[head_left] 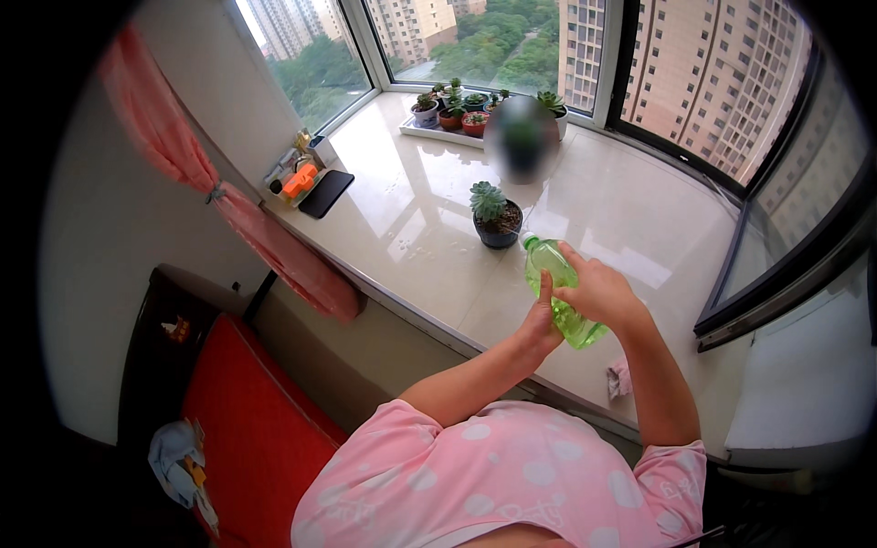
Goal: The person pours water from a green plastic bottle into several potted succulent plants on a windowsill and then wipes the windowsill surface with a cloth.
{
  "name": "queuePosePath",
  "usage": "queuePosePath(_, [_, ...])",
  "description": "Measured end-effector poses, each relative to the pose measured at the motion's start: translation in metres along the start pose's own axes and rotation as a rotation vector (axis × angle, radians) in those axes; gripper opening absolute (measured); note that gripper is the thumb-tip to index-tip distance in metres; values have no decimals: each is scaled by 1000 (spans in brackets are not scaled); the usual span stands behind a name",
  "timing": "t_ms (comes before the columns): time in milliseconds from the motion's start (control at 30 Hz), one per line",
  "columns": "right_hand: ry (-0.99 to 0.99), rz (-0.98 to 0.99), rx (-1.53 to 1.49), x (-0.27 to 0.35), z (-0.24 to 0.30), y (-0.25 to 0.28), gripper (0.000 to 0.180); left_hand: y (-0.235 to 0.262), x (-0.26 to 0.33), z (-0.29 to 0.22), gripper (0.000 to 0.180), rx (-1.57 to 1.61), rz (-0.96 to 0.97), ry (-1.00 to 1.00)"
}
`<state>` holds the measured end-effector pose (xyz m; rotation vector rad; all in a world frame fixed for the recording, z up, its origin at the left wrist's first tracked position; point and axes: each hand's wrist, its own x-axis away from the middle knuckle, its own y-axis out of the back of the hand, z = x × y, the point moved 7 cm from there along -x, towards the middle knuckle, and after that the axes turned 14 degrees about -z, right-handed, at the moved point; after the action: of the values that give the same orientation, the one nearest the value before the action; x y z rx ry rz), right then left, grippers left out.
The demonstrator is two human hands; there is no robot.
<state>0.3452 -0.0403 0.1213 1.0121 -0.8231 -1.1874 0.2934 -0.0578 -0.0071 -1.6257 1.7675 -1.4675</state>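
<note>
Both of my hands hold a green plastic bottle (554, 270) tilted with its white neck pointing toward a small dark pot with a succulent (495, 216) on the pale stone windowsill (411, 228). My left hand (541, 321) grips the bottle from the near side, thumb up along it. My right hand (598, 292) wraps over its far side. The bottle's mouth sits just right of the pot's rim, close to it. I cannot tell whether liquid is coming out.
A white tray of several small potted succulents (457, 114) stands at the back by the window. A black flat object (326, 194) and orange items (298, 181) lie at the sill's left end. A pink curtain (274, 247) hangs left; a red cushion (256, 429) lies below.
</note>
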Motion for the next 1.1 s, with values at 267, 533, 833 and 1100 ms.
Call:
queuePosePath(267, [-32,35,49,-1,-7,-3,78,-1,-6,8,89,-20,-10,65])
queuePosePath(533, [-68,-34,-113,-1,-22,-13,82,12,-21,1,78,-18,3,12])
queuePosePath(833, [88,-362,-757,14,-72,-58,87,7,-31,-25,55,-354,-52,-295])
queuePosePath(1100, [-127,-463,-1064,43,-119,-84,94,-13,-36,-3,73,-841,5,-404])
